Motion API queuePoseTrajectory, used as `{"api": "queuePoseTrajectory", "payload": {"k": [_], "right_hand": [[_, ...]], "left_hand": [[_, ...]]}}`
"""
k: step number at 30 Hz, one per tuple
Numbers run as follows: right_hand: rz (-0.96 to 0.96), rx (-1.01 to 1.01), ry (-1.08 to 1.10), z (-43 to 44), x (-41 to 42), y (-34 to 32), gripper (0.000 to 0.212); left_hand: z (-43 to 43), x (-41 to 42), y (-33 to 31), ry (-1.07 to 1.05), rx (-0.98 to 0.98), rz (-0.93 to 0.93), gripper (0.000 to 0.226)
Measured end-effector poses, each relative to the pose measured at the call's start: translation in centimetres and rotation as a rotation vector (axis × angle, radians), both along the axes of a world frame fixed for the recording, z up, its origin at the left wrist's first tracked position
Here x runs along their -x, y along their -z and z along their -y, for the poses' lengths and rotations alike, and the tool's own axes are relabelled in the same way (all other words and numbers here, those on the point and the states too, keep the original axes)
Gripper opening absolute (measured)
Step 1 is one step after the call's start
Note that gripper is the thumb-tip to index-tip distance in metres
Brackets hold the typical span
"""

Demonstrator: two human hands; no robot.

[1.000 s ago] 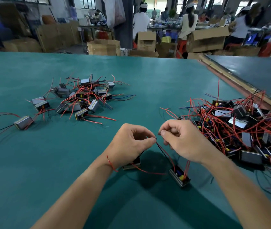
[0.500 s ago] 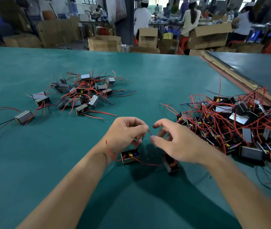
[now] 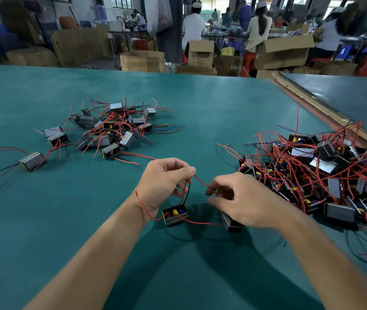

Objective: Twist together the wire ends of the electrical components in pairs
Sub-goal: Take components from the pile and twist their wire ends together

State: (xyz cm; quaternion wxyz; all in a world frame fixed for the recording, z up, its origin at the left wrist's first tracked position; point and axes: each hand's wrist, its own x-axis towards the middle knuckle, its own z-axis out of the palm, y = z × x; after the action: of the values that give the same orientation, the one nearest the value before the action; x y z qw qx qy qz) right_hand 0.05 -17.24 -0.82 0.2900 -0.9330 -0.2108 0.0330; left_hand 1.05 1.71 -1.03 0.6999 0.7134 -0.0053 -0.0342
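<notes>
Two electrical components are lying on the green bench (image 3: 200, 104) beneath the hands: the left component (image 3: 175, 217) just beside the left wrist, the right component (image 3: 231, 223) half hidden under the right palm. Two piles are sitting farther out, the left pile (image 3: 115, 128) looser and the right pile (image 3: 325, 175) a dense red tangle, units too knotted to count. One stray unit (image 3: 31, 161) is lying apart at far left. Against half a second ago, the hands are standing wider apart, with one red wire (image 3: 201, 182) now stretching between them. The left grip (image 3: 164, 182) is pinching its upper end between thumb and forefinger, remaining fingers curled; the right grip (image 3: 243, 202) is pinching its lower end, fingers curled inward.
</notes>
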Motion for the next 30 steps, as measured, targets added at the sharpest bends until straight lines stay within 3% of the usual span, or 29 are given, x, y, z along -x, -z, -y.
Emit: {"api": "queuePoseTrajectory", "payload": {"k": [3, 5, 8, 11, 13, 17, 19, 23, 30], "right_hand": [[-0.002, 0.003, 0.016, 0.0, 0.0, 0.0, 0.004], [-0.018, -0.005, 0.027, -0.1, 0.1, -0.2, 0.015], [-0.075, -0.026, 0.024, -0.4, 0.8, -0.7, 0.052], [-0.025, 0.101, -0.018, -1.3, 1.7, -0.4, 0.084], [-0.024, 0.119, -0.043, -2.0, 1.9, -0.1, 0.080], [-0.147, -0.079, -0.050, -1.9, 1.3, 0.1, 0.037], [-0.192, -0.094, -0.048, -1.6, 1.2, -0.1, 0.026], [-0.219, -0.026, -0.093, -1.8, 1.6, -0.1, 0.035], [-0.302, -0.109, -0.090, -2.0, 1.6, -0.3, 0.046]], "left_hand": [[0.0, 0.0, 0.2, -0.001, 0.001, -0.011, 0.020], [0.0, 0.0, 0.2, 0.009, -0.001, -0.013, 0.018], [-0.2, -0.1, 0.2, 0.012, -0.010, 0.004, 0.015], [-0.2, 0.0, 0.2, 0.010, 0.000, 0.027, 0.013], [-0.3, -0.1, 0.2, 0.003, -0.001, 0.042, 0.015], [-0.5, -0.1, 0.1, 0.012, -0.008, 0.064, 0.017], [-0.6, 0.1, 0.0, 0.029, -0.004, 0.067, 0.016], [-0.6, 0.1, 0.1, 0.068, -0.024, 0.062, 0.017], [-0.8, 0.1, 0.1, 0.085, -0.051, 0.066, 0.015]]}}
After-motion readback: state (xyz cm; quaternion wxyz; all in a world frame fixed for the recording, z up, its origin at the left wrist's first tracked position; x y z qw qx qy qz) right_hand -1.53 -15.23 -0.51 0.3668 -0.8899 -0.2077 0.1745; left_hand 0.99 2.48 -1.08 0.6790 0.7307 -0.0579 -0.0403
